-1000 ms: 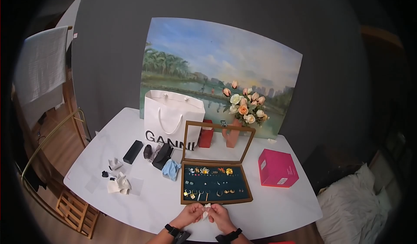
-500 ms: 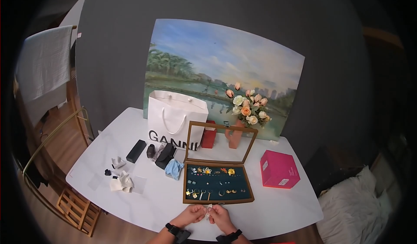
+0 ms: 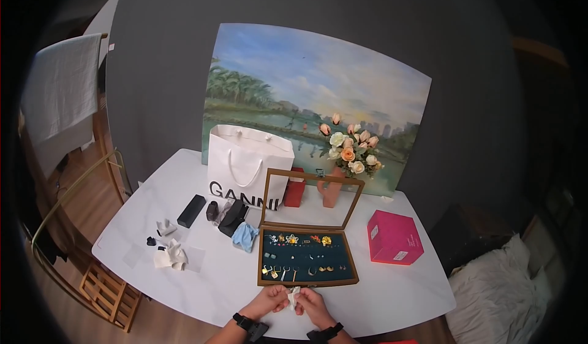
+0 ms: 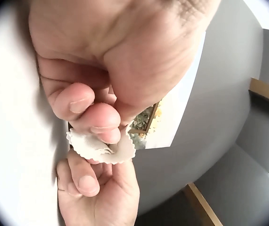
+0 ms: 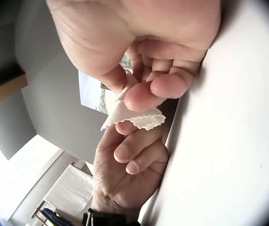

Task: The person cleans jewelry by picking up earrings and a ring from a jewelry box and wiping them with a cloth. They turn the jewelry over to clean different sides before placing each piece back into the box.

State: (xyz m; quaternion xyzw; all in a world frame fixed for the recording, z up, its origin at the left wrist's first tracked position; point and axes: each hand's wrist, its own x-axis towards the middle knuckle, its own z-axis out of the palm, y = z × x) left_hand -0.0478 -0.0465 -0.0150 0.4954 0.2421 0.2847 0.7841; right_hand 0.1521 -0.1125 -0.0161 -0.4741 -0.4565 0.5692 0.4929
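A small cream cloth with a scalloped edge (image 4: pixel 94 148) is pinched between both hands just in front of the jewellery case (image 3: pixel 307 284). My left hand (image 3: pixel 266 302) grips it from the left with curled fingers, and my right hand (image 3: pixel 313 307) pinches it from the right. Seen from the right wrist, the cloth (image 5: pixel 133 115) is folded over the fingertips; whether something lies inside it is hidden. The case stands with its glass lid raised, and rows of earrings and other small pieces (image 3: pixel 292 240) lie on its dark green lining.
Left of the case are a blue cloth (image 3: pixel 245 237), a black pouch (image 3: pixel 233 218), a black box (image 3: pixel 192 211) and crumpled cream cloths (image 3: pixel 171 256). Behind stand a white paper bag (image 3: pixel 245 160), a red box (image 3: pixel 294 191) and a flower vase (image 3: pixel 331 192). A pink box (image 3: pixel 394 237) sits at right.
Both hands stay in front of the case, their fingers shifting slightly on the cloth. More of the cloth shows between them than half a second ago. The head view has shifted a little.
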